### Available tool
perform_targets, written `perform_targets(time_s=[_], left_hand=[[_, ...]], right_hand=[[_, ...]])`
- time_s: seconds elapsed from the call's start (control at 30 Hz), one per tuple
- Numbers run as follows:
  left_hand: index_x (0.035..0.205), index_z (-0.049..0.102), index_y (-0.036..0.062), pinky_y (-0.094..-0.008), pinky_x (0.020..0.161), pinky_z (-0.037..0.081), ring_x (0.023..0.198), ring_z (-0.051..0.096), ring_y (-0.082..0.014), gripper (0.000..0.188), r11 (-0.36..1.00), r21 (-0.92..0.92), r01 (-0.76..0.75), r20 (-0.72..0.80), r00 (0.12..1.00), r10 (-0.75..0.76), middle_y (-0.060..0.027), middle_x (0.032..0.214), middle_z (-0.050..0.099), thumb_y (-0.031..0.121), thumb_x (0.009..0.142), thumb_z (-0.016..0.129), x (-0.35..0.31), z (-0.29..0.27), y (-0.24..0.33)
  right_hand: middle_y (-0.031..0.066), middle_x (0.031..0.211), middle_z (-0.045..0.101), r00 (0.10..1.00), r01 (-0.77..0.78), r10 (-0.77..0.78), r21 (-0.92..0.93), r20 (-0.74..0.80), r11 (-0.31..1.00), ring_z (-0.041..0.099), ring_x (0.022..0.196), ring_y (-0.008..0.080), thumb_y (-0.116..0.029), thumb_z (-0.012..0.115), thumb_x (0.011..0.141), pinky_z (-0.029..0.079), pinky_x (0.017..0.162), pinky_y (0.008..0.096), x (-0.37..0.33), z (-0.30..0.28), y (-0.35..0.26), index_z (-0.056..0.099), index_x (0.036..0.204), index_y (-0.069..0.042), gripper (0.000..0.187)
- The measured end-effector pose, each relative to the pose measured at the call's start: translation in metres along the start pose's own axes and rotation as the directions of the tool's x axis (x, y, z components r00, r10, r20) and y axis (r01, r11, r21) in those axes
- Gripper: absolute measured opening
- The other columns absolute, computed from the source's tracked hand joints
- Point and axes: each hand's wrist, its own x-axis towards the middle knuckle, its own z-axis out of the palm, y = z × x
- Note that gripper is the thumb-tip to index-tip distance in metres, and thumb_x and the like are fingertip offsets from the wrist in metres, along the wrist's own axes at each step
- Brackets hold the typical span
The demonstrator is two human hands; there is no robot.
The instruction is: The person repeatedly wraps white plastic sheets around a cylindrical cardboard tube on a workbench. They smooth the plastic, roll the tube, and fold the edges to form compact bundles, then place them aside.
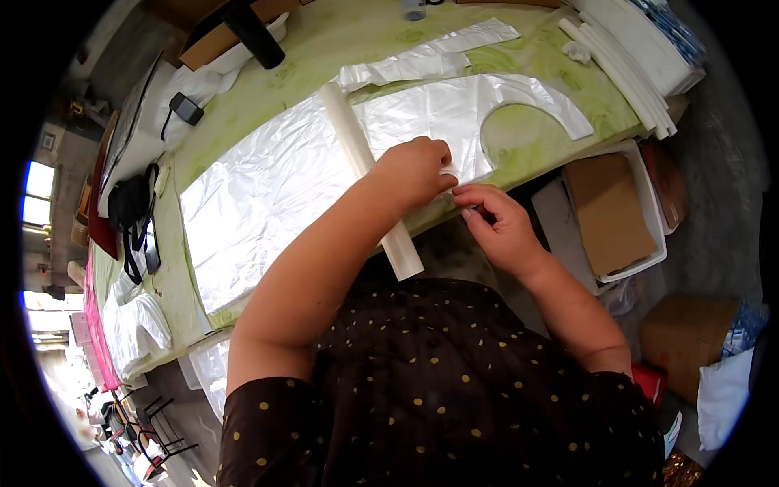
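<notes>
While the clear plastic sheet (268, 195) lies flat on the green tabletop (357, 32) under a white roll (357, 146), I see my left hand (414, 172) pressing its near edge, fingers curled, so my right hand's (497, 219) pinching grip can lift a layer there.

I see a glossy, crinkled clear plastic sheet (268, 187). It lies on a smooth green marbled tablecloth (519, 134). The white roll (357, 142) looks matt.
</notes>
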Motion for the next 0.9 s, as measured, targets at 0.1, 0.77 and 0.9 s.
perform_targets(time_s=[0.1, 0.77, 0.9], left_hand=[[0.107, 0.071, 0.0073, -0.0414, 0.082, 0.055, 0.089, 0.070, -0.0310, 0.027, 0.998, 0.045, 0.039, 0.018, 0.999, -0.039, -0.0169, 0.095, 0.073, 0.029, 0.093, 0.063, 0.008, 0.003, -0.003], [0.124, 0.066, 0.0063, -0.0337, 0.078, 0.056, 0.087, 0.068, -0.0215, 0.040, 0.777, -0.543, 0.317, 0.150, 0.948, -0.282, -0.0104, 0.100, 0.072, 0.035, 0.097, 0.062, 0.003, -0.013, -0.014], [0.140, 0.053, 0.0065, -0.0356, 0.082, 0.057, 0.107, 0.062, -0.0172, 0.057, 0.686, -0.712, 0.148, -0.066, 0.959, -0.276, -0.0064, 0.121, 0.062, 0.039, 0.096, 0.069, 0.023, -0.024, 0.010]], right_hand=[[0.0117, 0.120, 0.069, 0.999, 0.042, -0.042, -0.018, -0.011, 0.999, 0.068, 0.094, 0.0191, -0.003, 0.065, 0.091, 0.055, 0.079, 0.0281, -0.003, 0.001, 0.002, 0.069, 0.109, -0.002, 0.018], [0.0144, 0.136, 0.060, 0.932, -0.169, -0.131, -0.726, -0.338, 0.666, 0.058, 0.111, 0.0385, -0.023, 0.070, 0.084, 0.048, 0.100, 0.0468, 0.144, -0.038, 0.078, 0.049, 0.149, -0.016, 0.069], [0.0153, 0.142, 0.055, 0.910, -0.005, -0.313, -0.764, -0.270, 0.645, 0.060, 0.106, 0.0376, -0.017, 0.072, 0.080, 0.051, 0.094, 0.0458, 0.136, -0.032, 0.072, 0.047, 0.151, -0.026, 0.075]])
